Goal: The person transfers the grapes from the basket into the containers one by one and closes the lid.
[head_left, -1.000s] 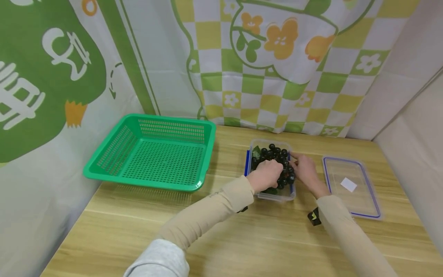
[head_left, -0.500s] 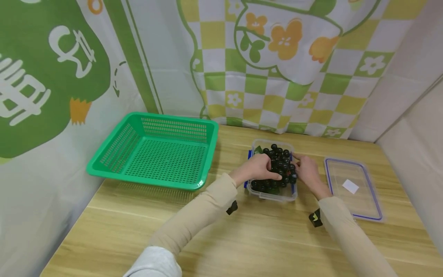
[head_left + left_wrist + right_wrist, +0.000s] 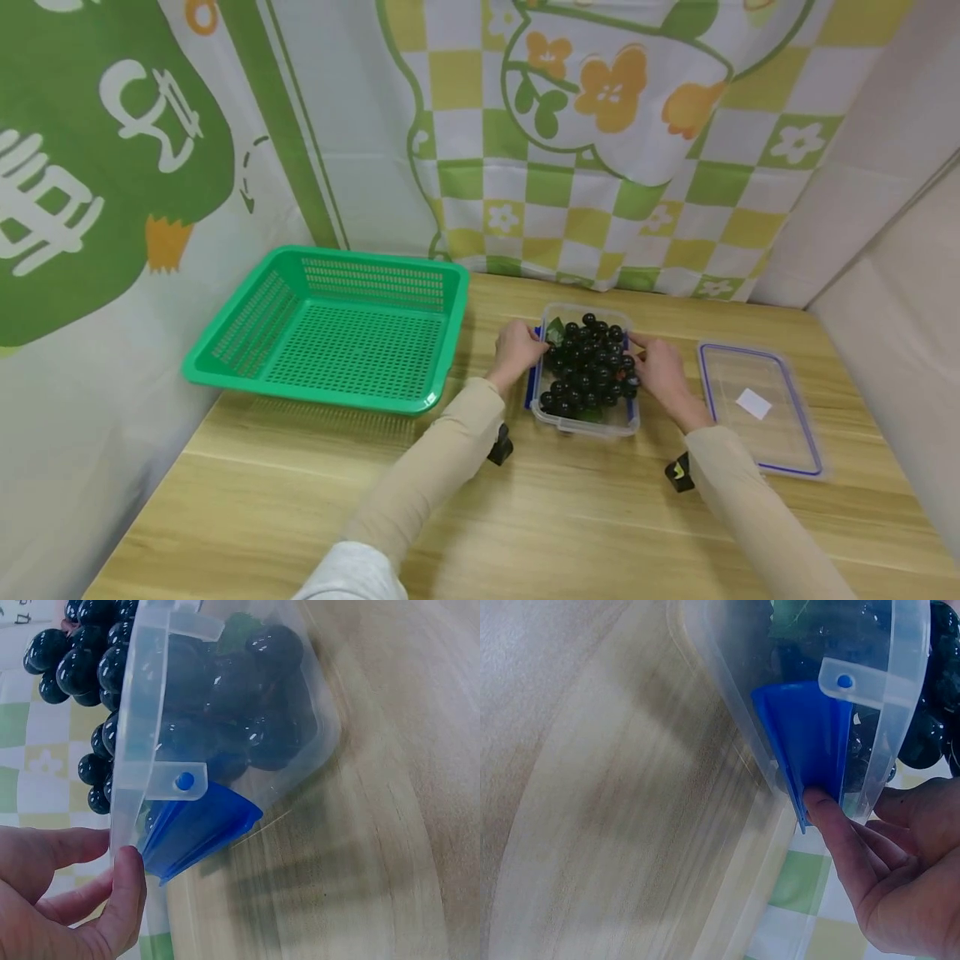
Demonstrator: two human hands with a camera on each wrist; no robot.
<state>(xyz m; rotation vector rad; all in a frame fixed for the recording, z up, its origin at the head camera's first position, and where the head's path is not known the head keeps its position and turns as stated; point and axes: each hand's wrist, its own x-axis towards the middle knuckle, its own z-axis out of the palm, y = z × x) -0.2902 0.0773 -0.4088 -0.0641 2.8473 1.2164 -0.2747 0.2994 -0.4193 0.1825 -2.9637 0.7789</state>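
Changed, against my head frame of half a second ago: left hand (image 3: 516,348), then over the bunch of glossy, round black grapes (image 3: 585,367), now at the near rim of the clear, rectangular plastic box (image 3: 588,429). Right hand (image 3: 660,368): unchanged, at the opposite rim.
Left grip: nearly closed, digits pinching the rim, just beside a blue plastic latch flap (image 3: 202,836).
Right grip: nearly closed on the rim, one fingertip touching a second blue flap (image 3: 806,742).
Between both grips: the box, upright, grapes inside, heaped above its rim.
Beyond the left grip, apart: green, rectangular plastic basket (image 3: 315,395).
Beyond the right grip: clear, blue-edged plastic lid (image 3: 765,433), flat, white label.
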